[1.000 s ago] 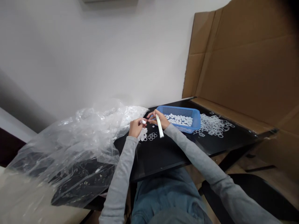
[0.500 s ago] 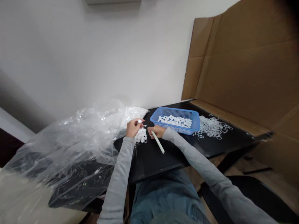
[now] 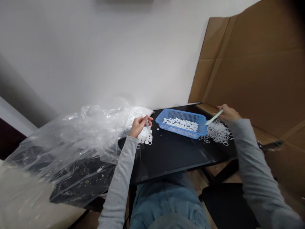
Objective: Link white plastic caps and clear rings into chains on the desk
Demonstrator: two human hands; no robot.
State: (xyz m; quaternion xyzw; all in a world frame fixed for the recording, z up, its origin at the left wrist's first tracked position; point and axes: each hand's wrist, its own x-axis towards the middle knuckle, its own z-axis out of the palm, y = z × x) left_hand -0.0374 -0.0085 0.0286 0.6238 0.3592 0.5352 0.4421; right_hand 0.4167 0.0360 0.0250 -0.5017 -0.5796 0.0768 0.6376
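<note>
My right hand (image 3: 228, 113) grips a pale, slim stick-like tool (image 3: 214, 117) above the heap of thin white rings (image 3: 218, 132), at the right of the black table. The tool slants down toward the right end of a blue plastic basket (image 3: 201, 128), in which many small white round caps (image 3: 182, 124) lie. On the left, my left hand (image 3: 139, 125) has its thumb and fingers drawn together over a pile of white round pieces (image 3: 145, 138). Whatever is between those fingertips is too small to make out.
A large clear plastic bag (image 3: 95, 133) with white pieces covers the table's left side. Tall cardboard (image 3: 250, 63) stands along the right edge, and a wall (image 3: 143, 57) rises behind. One white piece (image 3: 158, 129) lies loose on the black tabletop (image 3: 166, 156). A black seat (image 3: 226, 203) is below.
My right hand has swung right with the tool, from beside my left hand to above the rings. The white cap seen in my left fingers no longer shows there.
</note>
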